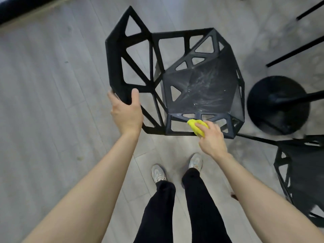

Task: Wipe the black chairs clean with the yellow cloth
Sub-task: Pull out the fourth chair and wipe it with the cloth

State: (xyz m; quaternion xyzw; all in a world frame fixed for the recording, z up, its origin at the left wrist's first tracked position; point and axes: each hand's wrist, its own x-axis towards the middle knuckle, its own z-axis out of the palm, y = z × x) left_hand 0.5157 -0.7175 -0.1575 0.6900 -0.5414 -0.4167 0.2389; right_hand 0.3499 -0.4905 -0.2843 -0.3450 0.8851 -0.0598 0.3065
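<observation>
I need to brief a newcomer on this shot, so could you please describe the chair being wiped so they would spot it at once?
Start from the person's two feet at the bottom centre and look straight up the frame. The black chair stands there, gripped by the left hand while the right hand presses the yellow cloth on its edge. The second chair at the right edge is untouched.

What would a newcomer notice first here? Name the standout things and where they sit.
First the black chair with its angular cut-out frame, filling the middle of the view, its seat streaked with pale smears. Next the yellow cloth, bright against the seat's near edge, gripped by the right hand, while the left hand holds the backrest's corner at left.
</observation>
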